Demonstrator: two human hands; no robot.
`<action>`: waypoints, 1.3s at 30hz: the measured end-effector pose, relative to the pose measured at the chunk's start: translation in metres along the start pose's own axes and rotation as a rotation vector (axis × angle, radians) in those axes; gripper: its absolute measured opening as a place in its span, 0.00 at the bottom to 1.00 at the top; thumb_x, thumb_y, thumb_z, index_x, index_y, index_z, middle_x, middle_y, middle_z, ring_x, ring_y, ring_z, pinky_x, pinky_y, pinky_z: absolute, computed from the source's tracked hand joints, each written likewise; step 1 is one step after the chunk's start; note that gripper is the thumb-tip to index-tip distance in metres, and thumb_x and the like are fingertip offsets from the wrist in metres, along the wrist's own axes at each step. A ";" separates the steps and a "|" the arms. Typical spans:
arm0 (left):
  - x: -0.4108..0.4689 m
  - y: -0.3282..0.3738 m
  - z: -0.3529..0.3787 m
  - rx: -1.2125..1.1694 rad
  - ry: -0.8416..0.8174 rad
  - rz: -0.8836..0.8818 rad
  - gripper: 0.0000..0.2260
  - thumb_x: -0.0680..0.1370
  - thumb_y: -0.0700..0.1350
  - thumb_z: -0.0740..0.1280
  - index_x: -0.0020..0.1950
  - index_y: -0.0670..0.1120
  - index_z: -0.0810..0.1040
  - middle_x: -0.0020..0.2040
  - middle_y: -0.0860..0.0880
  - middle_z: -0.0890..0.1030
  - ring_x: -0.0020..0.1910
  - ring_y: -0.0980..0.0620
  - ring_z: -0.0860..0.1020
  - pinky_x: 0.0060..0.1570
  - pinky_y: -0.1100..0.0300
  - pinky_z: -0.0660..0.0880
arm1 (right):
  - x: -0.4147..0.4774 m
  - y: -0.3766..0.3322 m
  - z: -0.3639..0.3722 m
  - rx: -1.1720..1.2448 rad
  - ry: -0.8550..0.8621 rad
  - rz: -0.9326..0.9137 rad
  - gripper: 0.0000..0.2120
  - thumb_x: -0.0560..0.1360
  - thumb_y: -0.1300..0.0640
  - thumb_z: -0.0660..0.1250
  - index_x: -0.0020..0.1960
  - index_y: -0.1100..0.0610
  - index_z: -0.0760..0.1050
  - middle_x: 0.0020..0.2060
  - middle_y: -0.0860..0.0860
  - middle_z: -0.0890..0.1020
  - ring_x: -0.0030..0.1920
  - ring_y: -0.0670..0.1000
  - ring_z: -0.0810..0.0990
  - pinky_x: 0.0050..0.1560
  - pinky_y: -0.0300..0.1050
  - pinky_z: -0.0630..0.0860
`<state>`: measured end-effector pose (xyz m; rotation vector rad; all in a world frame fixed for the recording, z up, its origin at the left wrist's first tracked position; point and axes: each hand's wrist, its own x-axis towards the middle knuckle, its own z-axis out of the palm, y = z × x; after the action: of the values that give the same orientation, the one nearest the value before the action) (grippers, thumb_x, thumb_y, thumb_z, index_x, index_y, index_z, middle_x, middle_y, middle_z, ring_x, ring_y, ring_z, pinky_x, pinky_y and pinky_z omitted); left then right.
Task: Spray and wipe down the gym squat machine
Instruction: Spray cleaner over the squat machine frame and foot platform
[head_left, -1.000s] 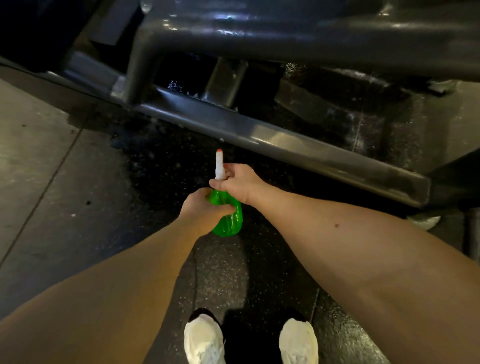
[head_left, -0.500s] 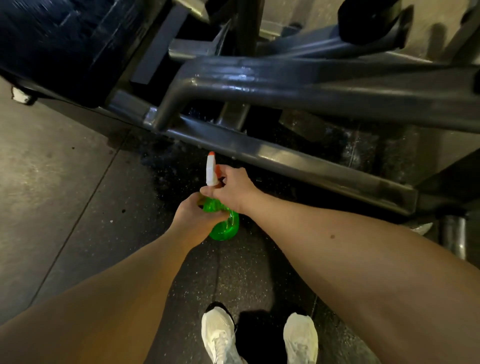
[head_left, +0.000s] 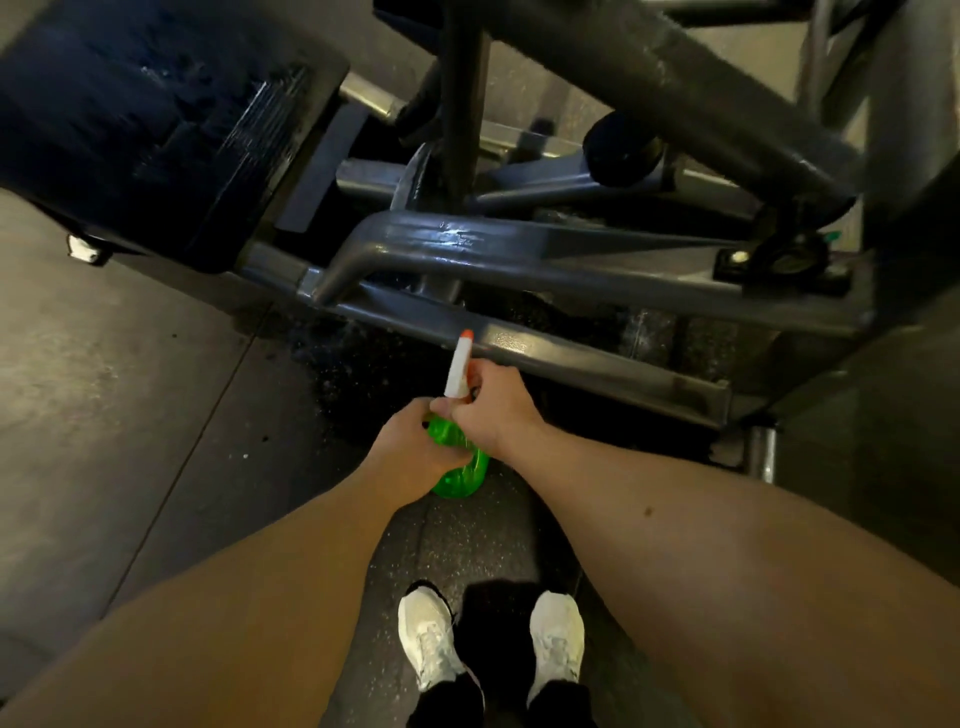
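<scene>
Where the person stands, two white shoes (head_left: 426, 644) rest side by side on the dark speckled floor mat (head_left: 457, 551), toes toward the machine. Both bare forearms reach forward and meet above the mat.

Left hand (head_left: 410, 452): fingers curled around the body of the green spray bottle (head_left: 462, 475), gripping it from the left side.

Right hand (head_left: 496, 410): fingers curled around the bottle's neck, directly below the white spray head (head_left: 457, 369). Whether a finger lies on the trigger cannot be told.

Held between the two hands, the bottle stands roughly upright. Its orange-tipped head points away from the person, toward the grey lower rail (head_left: 597, 364) of the squat machine.

Beyond the rail, a bent grey frame tube (head_left: 467, 241) runs left to right, with a wet sheen along its top face. Fine pale specks dot the dark floor just under the rail. At far left, a large black pad (head_left: 156, 119) sits above the frame.
</scene>
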<state>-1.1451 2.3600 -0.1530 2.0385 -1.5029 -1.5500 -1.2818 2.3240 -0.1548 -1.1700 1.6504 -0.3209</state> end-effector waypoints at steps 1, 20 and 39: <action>-0.017 0.006 0.002 -0.002 -0.019 -0.011 0.30 0.72 0.44 0.79 0.72 0.53 0.71 0.55 0.56 0.77 0.54 0.57 0.78 0.50 0.60 0.77 | -0.019 -0.002 -0.009 -0.011 -0.008 0.019 0.32 0.71 0.44 0.79 0.71 0.50 0.73 0.61 0.52 0.74 0.58 0.54 0.79 0.64 0.54 0.78; -0.302 0.067 -0.014 -0.133 0.117 -0.157 0.26 0.71 0.40 0.80 0.62 0.50 0.70 0.50 0.55 0.77 0.45 0.61 0.77 0.37 0.67 0.72 | -0.302 -0.101 -0.064 -0.226 -0.209 -0.106 0.35 0.71 0.51 0.81 0.74 0.50 0.71 0.63 0.55 0.72 0.62 0.57 0.79 0.65 0.51 0.77; -0.421 -0.098 -0.121 -0.516 0.489 -0.225 0.33 0.57 0.50 0.83 0.57 0.48 0.72 0.52 0.45 0.82 0.49 0.48 0.82 0.52 0.40 0.81 | -0.385 -0.206 0.132 -0.492 -0.411 -0.472 0.29 0.71 0.54 0.80 0.68 0.53 0.74 0.47 0.42 0.68 0.62 0.53 0.76 0.64 0.49 0.76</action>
<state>-0.9684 2.6855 0.1004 2.0936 -0.6403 -1.2052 -1.0669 2.5784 0.1566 -1.8608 1.1045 0.0480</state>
